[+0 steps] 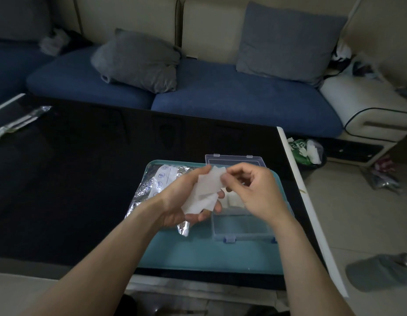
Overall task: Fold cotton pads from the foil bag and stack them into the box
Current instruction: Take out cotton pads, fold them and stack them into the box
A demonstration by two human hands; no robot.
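My left hand holds a small bunch of white cotton pads above the teal tray. My right hand pinches the upper edge of the top pad between thumb and fingers. The silver foil bag lies on the left part of the tray, partly hidden under my left hand. The clear plastic box sits on the right part of the tray with its lid open toward the sofa. White folded pads show inside the box behind my right hand.
The tray rests on a black glossy table whose right edge has a white rim. A second foil packet lies at the far left. A blue sofa with grey cushions stands behind, and a bin sits on the floor right of the table.
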